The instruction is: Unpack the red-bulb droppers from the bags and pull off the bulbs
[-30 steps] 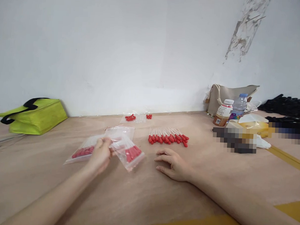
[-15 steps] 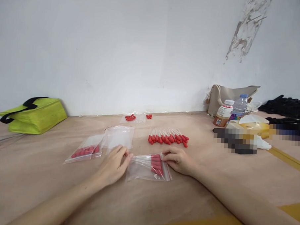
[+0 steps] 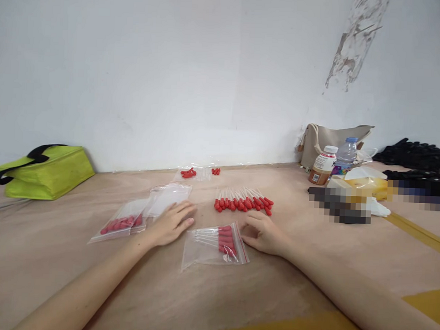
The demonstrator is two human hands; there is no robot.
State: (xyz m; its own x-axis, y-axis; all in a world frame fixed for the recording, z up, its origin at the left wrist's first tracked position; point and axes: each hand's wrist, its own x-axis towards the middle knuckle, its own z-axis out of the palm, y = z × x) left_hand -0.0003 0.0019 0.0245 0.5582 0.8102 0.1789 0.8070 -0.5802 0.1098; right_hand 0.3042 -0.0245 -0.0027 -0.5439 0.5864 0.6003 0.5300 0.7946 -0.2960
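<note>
A clear zip bag (image 3: 201, 252) lies flat in front of me with several red-bulbed droppers (image 3: 227, 240) inside, their bulbs toward the red-striped zip edge. My right hand (image 3: 262, 233) rests just right of that edge, fingers loosely curled and apart, holding nothing that I can see. Left of the bag, my left hand (image 3: 172, 224) lies palm down with its fingers stretched out, over the near edge of flat, empty-looking zip bags (image 3: 163, 199). Further left are filled zip bags (image 3: 122, 221) with red bulbs showing. Beyond my right hand lies a row of loose droppers (image 3: 243, 202).
By the wall lies clear plastic with red pieces (image 3: 188, 173) and clear stems. A lime-green bag (image 3: 52, 172) stands at the left. At the right are a beige bag (image 3: 308, 144), a brown drink bottle (image 3: 322, 167), a clear bottle (image 3: 347, 153), a tissue pack (image 3: 368, 183) and black items (image 3: 417, 154).
My left hand has let go of the bag's left end and moved up and left toward the empty bags. My right hand has come off the zip edge. The view has shifted slightly.
</note>
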